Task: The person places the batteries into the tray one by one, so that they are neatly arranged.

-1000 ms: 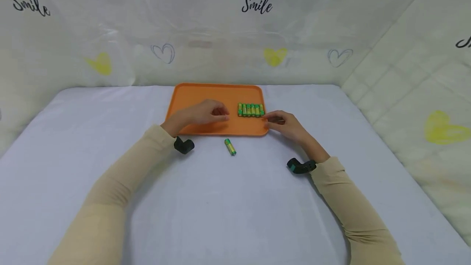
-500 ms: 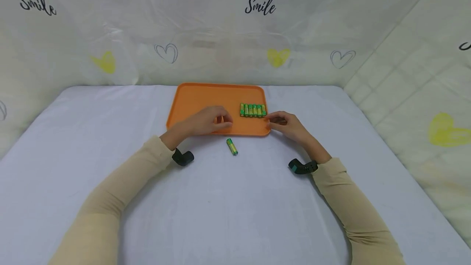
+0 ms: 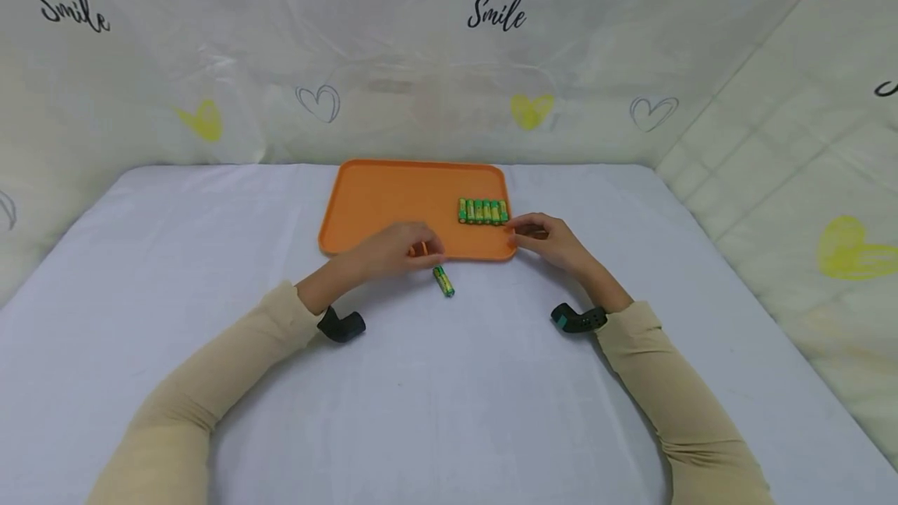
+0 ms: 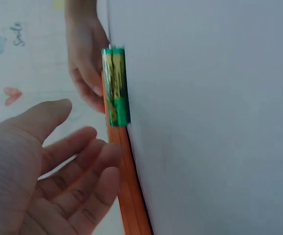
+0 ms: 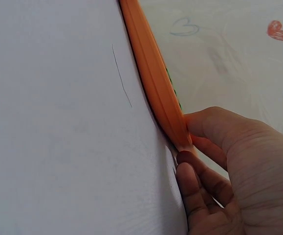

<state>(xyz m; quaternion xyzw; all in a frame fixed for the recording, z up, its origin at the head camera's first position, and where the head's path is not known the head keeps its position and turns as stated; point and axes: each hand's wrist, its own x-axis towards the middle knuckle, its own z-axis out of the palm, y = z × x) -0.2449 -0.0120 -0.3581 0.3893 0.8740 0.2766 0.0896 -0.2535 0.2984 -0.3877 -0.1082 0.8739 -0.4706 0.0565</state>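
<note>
A green and yellow battery [image 3: 443, 282] lies on the white cloth just in front of the orange tray [image 3: 393, 193]. Over the tray's front edge, my left hand [image 3: 403, 248] has its fingertips close to that battery's far end. In the left wrist view this hand [image 4: 58, 166] is empty, thumb and fingers apart, and the battery [image 4: 115, 88] shows beyond the fingertips. My right hand [image 3: 550, 240] holds the tray's right front corner, thumb on the rim, fingers at the outer side. Several matching batteries [image 3: 482, 211] stand side by side in a row at the tray's right.
White cloth [image 3: 435, 396] covers the table in front of the tray. Behind the table hangs a pale backdrop [image 3: 421, 45] with hearts and lettering. A black wrist camera [image 3: 342, 326] sits below my left wrist, another camera [image 3: 578, 318] by the right.
My left hand has come back from over the tray toward the front edge and the loose battery. The right hand stays at the tray's corner; the batteries lie as before.
</note>
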